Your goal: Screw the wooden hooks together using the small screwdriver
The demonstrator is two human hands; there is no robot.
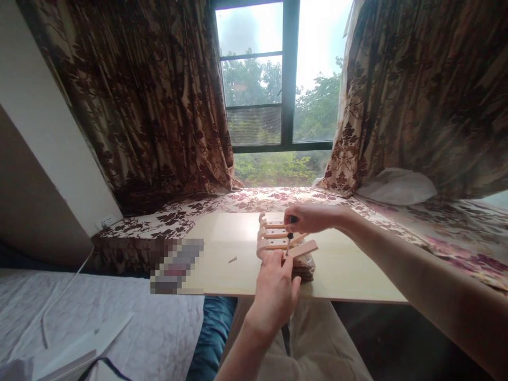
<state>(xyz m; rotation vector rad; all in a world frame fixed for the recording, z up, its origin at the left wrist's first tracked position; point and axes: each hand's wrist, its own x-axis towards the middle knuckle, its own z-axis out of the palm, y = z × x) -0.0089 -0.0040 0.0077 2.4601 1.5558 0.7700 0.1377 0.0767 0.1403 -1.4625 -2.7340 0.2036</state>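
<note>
Below a window (288,95) at twelve o'clock, a person's right hand (308,218) grips a dark-handled screwdriver (290,236), near upright, tip down, over a wooden rack (273,232) running twelve to six on a pale board (222,238). The left hand (275,286), fingers bent and slightly parted, steadies the near end, one slat (305,248) pointing toward two. At the rack's eight o'clock lies a small pointed piece (233,260).

The pale wooden tabletop (365,264) bears a layered brown stack (305,272). A small pointed piece (232,260) lies to its left.
</note>
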